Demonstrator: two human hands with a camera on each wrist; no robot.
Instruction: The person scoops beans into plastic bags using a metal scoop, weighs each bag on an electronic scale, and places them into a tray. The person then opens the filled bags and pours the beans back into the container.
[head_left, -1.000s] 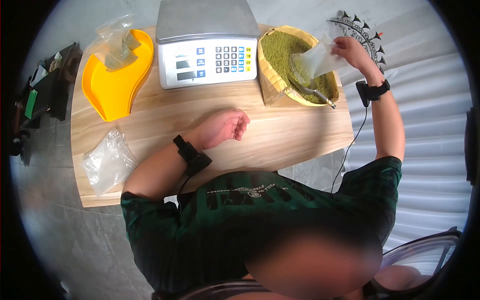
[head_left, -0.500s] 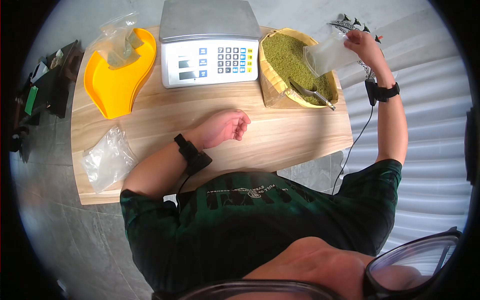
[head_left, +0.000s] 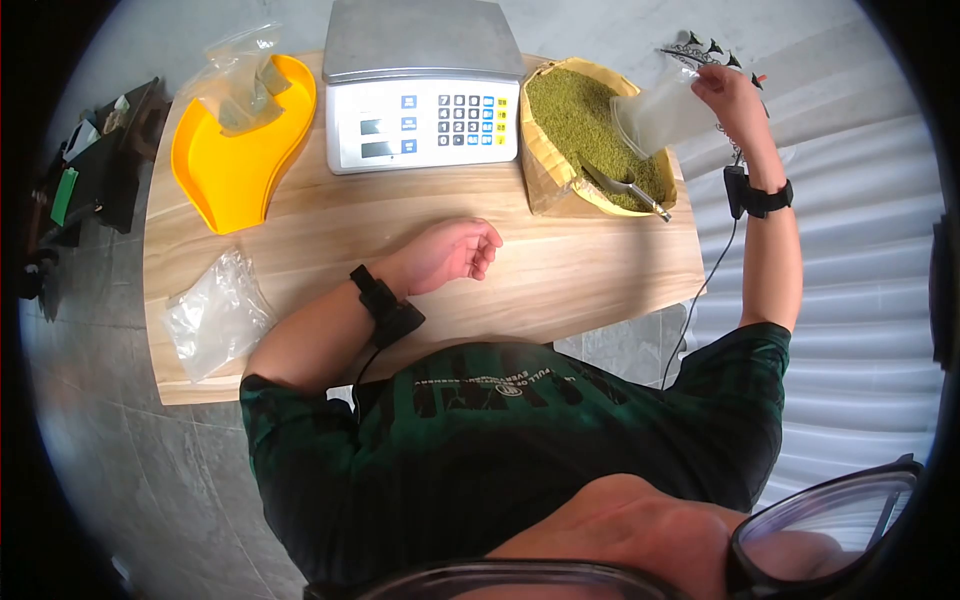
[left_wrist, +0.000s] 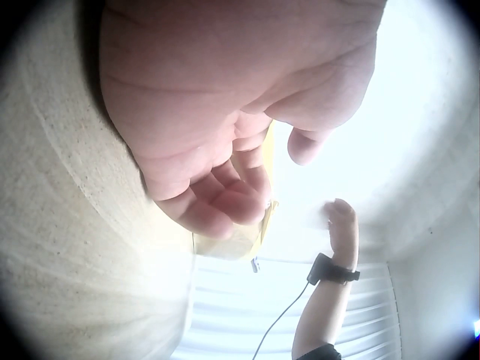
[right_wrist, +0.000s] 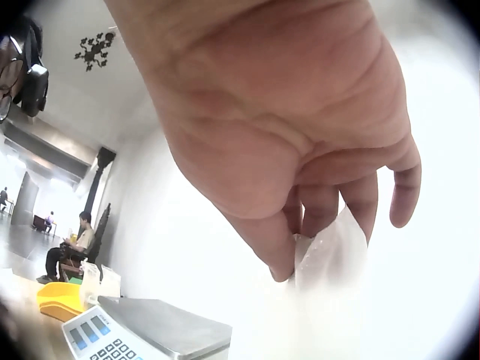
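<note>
My right hand [head_left: 735, 100] pinches the upper end of a translucent plastic bag [head_left: 655, 112] between thumb and fingers. The bag hangs tilted over the right side of a yellow-rimmed sack [head_left: 548, 172] full of small green beans [head_left: 575, 110], its lower edge overlapping them in the head view. A metal scoop [head_left: 620, 184] lies on the beans, handle toward the sack's front right rim. In the right wrist view the pinched corner of the bag [right_wrist: 334, 255] shows below the fingers. My left hand [head_left: 455, 255] rests on the table, fingers loosely curled, holding nothing.
A digital scale [head_left: 425, 125] stands at the back middle, left of the sack. Farther left, a yellow scoop-shaped tray [head_left: 215, 175] bears a clear zip bag [head_left: 235, 95]. Clear plastic bags [head_left: 220, 315] lie at the front left of the wooden table [head_left: 560, 270].
My right hand has lifted the bag up and to the right, off the metal scoop, which now shows fully. The left hand has stayed in place.
</note>
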